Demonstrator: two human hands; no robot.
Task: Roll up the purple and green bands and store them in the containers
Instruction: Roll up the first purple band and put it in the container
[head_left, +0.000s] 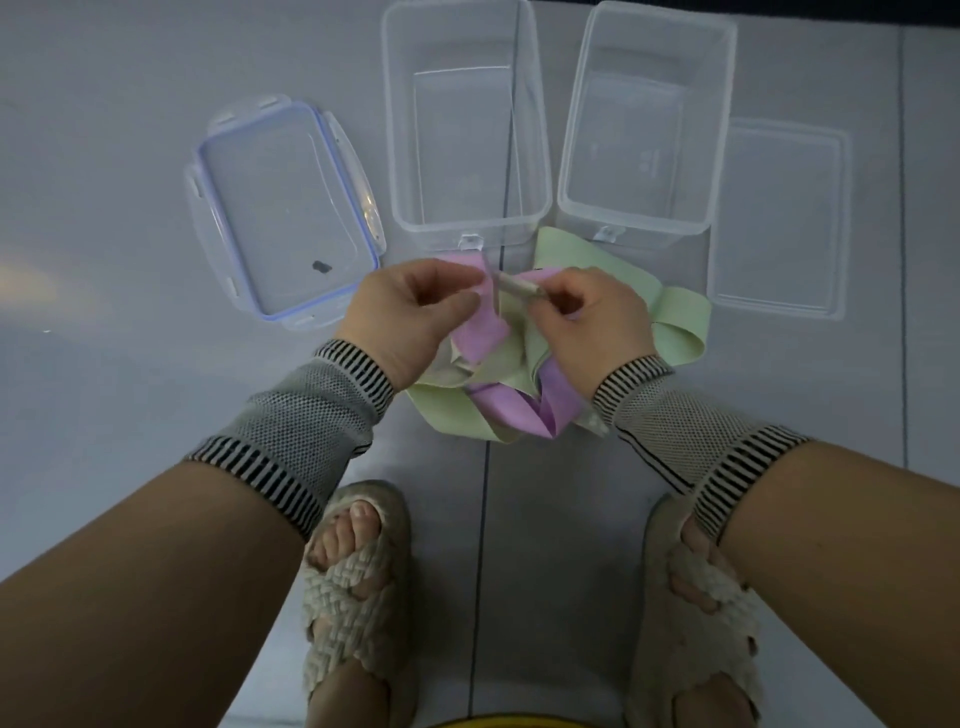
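A loose heap of purple bands and green bands lies on the floor in front of two clear plastic containers, one on the left and one on the right, both open. My left hand pinches a purple band near its end. My right hand pinches a small tight roll of band between thumb and fingers. The two hands sit close together just above the heap.
A clear lid with a blue seal lies on the floor to the left of the containers. A second clear lid lies to the right. My two feet in woven slippers stand near the heap.
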